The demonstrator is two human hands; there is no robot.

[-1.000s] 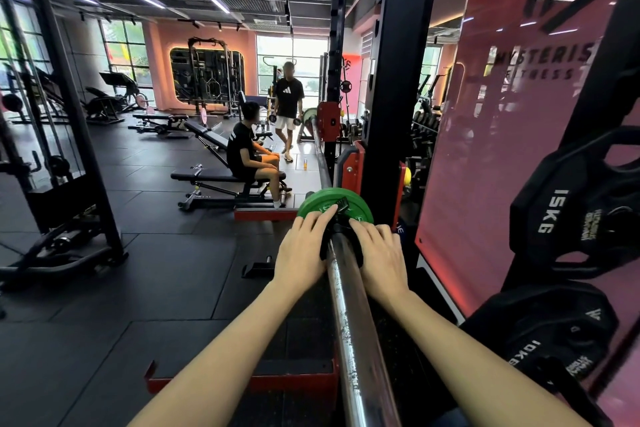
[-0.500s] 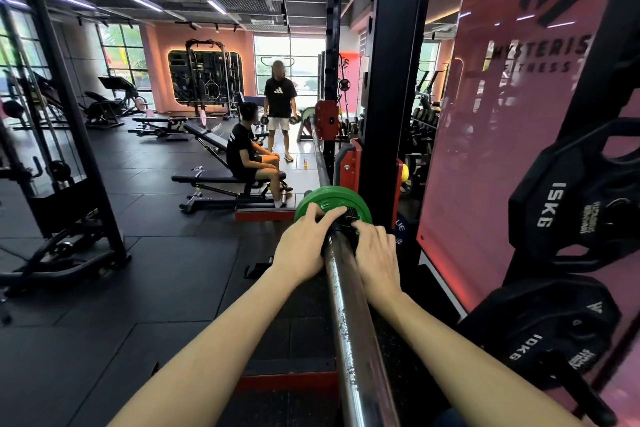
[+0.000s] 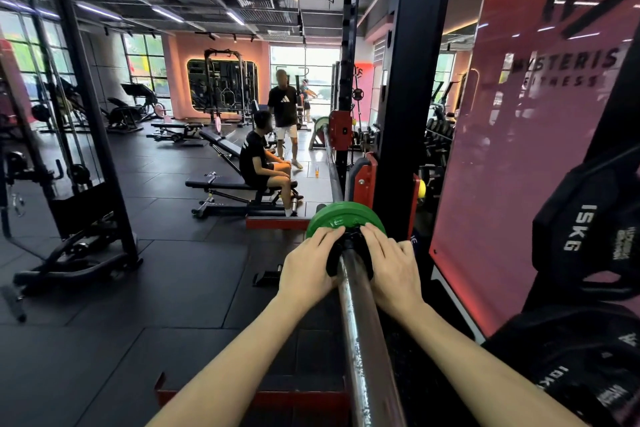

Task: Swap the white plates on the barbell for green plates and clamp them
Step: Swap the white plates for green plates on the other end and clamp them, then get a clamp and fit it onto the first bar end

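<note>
Head view: at centre frame the steel barbell [image 3: 360, 340] runs away from the camera to a green plate [image 3: 341, 215] seated on its sleeve beside the black rack post [image 3: 408, 97]. A black clamp [image 3: 348, 255] sits on the bar against the plate. Left hand [image 3: 306, 269] and right hand [image 3: 391, 270] flank the clamp, fingers extended and pressing its sides. Black plates [image 3: 585, 236] hang at right frame.

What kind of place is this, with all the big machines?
A gym, most likely. A green plate sits on a steel barbell, black weight plates marked 15KG hang on the right, a person sits on a workout bench, and the red wall sign partly reads "FITNESS".
</note>
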